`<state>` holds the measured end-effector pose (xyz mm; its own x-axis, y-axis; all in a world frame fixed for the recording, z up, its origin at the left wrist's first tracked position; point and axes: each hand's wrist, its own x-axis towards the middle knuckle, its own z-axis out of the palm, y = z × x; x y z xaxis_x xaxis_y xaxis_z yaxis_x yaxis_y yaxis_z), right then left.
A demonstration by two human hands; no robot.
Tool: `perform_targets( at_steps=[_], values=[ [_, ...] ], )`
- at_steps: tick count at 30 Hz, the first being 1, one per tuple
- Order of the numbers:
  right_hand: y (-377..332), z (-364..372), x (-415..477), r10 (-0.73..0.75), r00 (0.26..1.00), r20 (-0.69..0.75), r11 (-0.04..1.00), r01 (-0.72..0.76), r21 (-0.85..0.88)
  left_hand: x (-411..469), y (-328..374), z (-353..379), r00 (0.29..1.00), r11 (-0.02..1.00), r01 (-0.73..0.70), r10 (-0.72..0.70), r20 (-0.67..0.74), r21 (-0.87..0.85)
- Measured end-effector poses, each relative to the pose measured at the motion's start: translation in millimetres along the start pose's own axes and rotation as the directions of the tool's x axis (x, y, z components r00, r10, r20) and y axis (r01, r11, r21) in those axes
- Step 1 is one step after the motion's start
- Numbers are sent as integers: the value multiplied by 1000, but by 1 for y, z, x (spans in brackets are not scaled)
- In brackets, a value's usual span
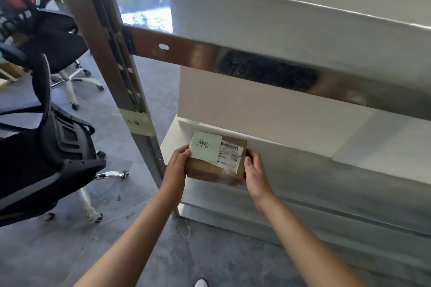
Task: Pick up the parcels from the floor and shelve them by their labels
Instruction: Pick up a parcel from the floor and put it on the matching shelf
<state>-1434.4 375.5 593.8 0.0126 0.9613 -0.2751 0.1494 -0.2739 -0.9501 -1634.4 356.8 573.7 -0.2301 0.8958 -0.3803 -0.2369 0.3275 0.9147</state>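
Note:
A small brown cardboard parcel [210,170] carries a green handwritten note [206,146] and a white barcode label [231,155] on top. It is at the front left corner of the lower shelf [303,170]; I cannot tell whether it rests on the shelf. My left hand [178,162] grips its left end, thumb on the green note. My right hand [254,170] grips its right end with curled fingers. The metal upright [112,53] beside it bears a green paper tag [138,122] with writing.
An upper metal shelf [279,37] runs above the parcel. Black office chairs [46,147] stand close on the left on the grey floor [116,240]. A white wall backs the shelves. A shoe tip [201,283] shows at the bottom edge.

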Motion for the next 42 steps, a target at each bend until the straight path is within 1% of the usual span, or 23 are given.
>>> perform_targets(
  at_steps=[2, 8, 16, 22, 27, 32, 36, 38, 39, 42],
  values=[
    [1, -3, 7, 9, 1000, -21, 1000, -9, -8, 11, -7, 3, 999, 1000, 27, -26, 26, -9],
    [7, -9, 26, 14, 996, -84, 999, -17, -35, 16, -2, 21, 997, 994, 65, -62, 45, -85],
    [4, -18, 29, 9, 995, -98, 994, -19, -111, 26, 2, 37, 996, 990, 91, -89, 31, -109],
    [8, -19, 26, 1, 994, -109, 989, -17, -148, 20, -2, 39, 1000, 996, 18, -20, -22, -89],
    [7, -21, 26, 13, 995, -104, 984, -31, -176, 24, -3, 35, 1000, 999, 0, 0, -7, -49],
    [9, -22, 25, 20, 992, -121, 985, -40, -167, 23, -1, 35, 1000, 999, -10, 9, -15, -33],
    [9, -25, 21, 34, 992, -118, 987, -52, -152, 20, 8, 34, 1000, 1000, 13, -13, 14, -12],
    [7, -29, 16, 43, 992, -121, 992, -57, -116, 19, 13, 32, 1000, 1000, -1, 1, 11, 1],
    [6, -33, 13, 47, 991, -128, 993, -60, -104, 17, 16, 28, 999, 999, -34, 34, -15, 16],
    [4, -44, 7, 37, 990, -136, 995, -49, -87, 13, 23, 18, 996, 995, -70, 66, -63, -67]
  ],
)
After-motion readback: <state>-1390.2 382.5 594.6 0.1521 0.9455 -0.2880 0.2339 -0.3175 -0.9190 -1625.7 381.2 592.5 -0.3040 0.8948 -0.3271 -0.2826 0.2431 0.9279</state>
